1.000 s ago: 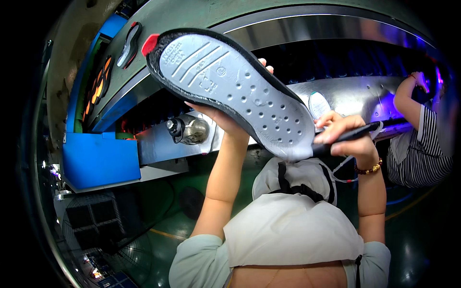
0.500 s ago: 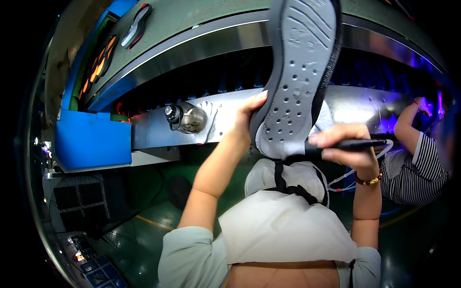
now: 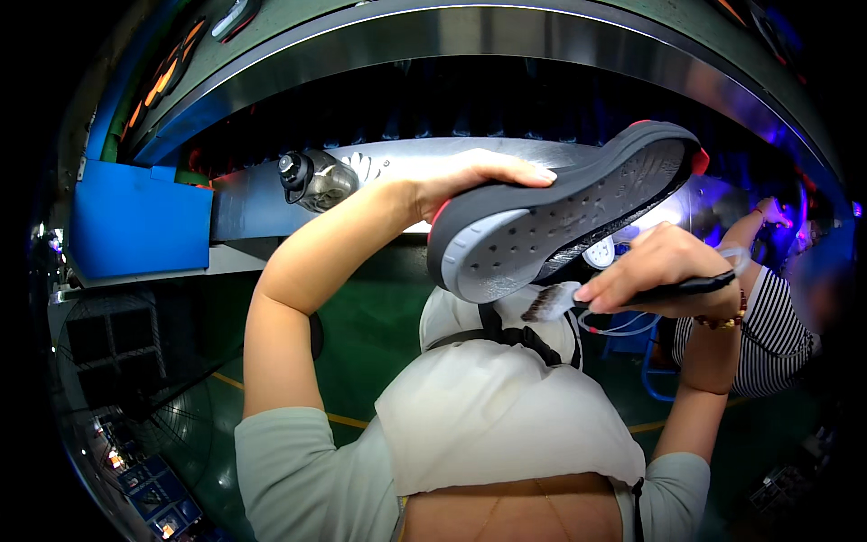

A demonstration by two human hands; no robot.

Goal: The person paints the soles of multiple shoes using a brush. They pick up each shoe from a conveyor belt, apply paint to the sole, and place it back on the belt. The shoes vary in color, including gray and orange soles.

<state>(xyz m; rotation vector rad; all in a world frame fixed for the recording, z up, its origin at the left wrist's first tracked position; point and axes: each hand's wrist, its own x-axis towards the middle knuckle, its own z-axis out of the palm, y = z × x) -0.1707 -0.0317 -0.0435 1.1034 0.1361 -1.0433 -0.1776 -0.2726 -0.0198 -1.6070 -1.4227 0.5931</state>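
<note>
Currently the left hand (image 3: 470, 176) grasps a grey shoe sole (image 3: 560, 212) from above, fingers wrapped over its upper edge, and holds it raised in front of the person, well above the lap, with the perforated inner face turned toward the camera. The sole lies roughly level, its rounded pale-grey end at lower left and its red-tipped end at upper right. The right hand (image 3: 655, 275) is closed around the dark handle of a small brush (image 3: 623, 294), with the bristles pointing left and sitting just beside, possibly touching, the lower edge of the sole near the pale end. The step in hand appears to be brush application along the rim of the sole, most likely an adhesive or primer coat. The next move would call for steady support from the left hand while the right hand draws the bristles along the edge, with the sole rotated as needed to present uncoated sections. Behind the sole runs a curved steel bench (image 3: 271, 194) carrying a grey bottle (image 3: 316, 179) lying on its side, and a blue box (image 3: 135, 221) sits at its left end. Another person in a striped sleeve (image 3: 768, 334) works at far right.
</note>
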